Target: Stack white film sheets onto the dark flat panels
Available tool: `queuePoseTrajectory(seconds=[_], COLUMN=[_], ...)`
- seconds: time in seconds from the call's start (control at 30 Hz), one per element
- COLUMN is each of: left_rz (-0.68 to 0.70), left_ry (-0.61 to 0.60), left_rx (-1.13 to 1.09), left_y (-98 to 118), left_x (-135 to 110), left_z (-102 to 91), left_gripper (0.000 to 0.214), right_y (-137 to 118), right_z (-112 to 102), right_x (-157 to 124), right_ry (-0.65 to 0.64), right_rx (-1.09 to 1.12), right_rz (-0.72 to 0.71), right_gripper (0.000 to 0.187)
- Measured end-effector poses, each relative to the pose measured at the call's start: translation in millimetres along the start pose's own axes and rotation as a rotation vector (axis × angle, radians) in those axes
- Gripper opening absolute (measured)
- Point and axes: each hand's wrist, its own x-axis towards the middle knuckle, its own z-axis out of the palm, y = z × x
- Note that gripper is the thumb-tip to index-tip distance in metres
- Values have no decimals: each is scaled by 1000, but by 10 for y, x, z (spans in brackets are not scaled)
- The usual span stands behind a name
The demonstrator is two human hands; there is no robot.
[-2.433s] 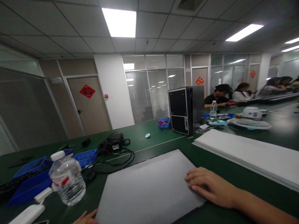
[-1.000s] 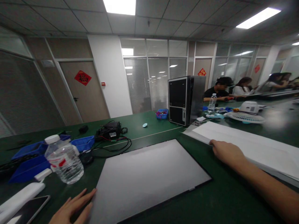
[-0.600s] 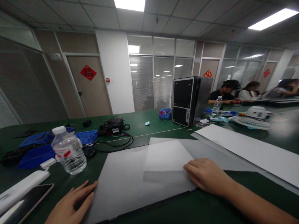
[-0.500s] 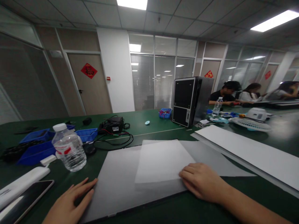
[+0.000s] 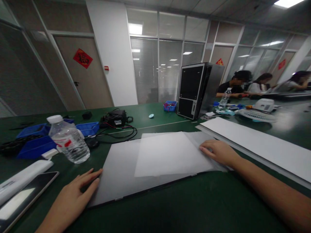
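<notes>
A flat grey panel (image 5: 116, 174) with a dark rim lies on the green table (image 5: 184, 207) in front of me. A thin white translucent sheet (image 5: 167, 153) lies over its right half. My right hand (image 5: 217, 152) rests palm down on the sheet's right edge, fingers stretched out and pressing it flat. My left hand (image 5: 75, 192) lies open on the table, fingertips touching the panel's near left corner. Neither hand grips anything.
A water bottle (image 5: 68, 139), blue bins (image 5: 36, 142), a phone (image 5: 21, 200) and a black box with cables (image 5: 115, 119) sit at left. A stack of white sheets (image 5: 257, 145) lies right. A computer tower (image 5: 194, 90), a fan (image 5: 257, 113) and seated people (image 5: 239, 85) are behind.
My right hand went to the white stack, pulled a thin sheet across onto the panel, then slid right along it. My left hand came forward to the panel's corner. The view tilted down.
</notes>
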Motion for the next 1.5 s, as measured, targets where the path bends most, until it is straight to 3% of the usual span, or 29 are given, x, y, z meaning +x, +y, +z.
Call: queuePoseTrajectory(seconds=[0.13,0.33,0.53,0.67,0.93,1.3,1.4,1.5], left_rz=[-28,-7,-19,-19,21,13,26,50], left_ry=[-2,20,10,0,41,81,81,86], left_rx=[-20,-12,-19,-20,-8,-13,-11,-16], left_y=[-41,-27,30,54,60,-28,-15,-13], left_x=[35,27,1,-21,-23,2,2,18], left_z=[56,24,-41,-75,-75,19,29,44], left_gripper=[60,59,61,63,59,58,58,57], right_y=[-54,-233,-259,-244,-265,-244,-229,-33], right_z=[15,30,-55,-49,104,59,50,66], right_x=[8,-22,-11,2,5,-42,-28,12], right_ry=[-14,-107,60,33,-39,-141,-118,-3], right_rx=[64,237,121,136,315,439,396,211], right_rz=[-80,-335,-201,-164,-234,-277,-267,-148], right_gripper=[42,43,35,40,35,47,45,42])
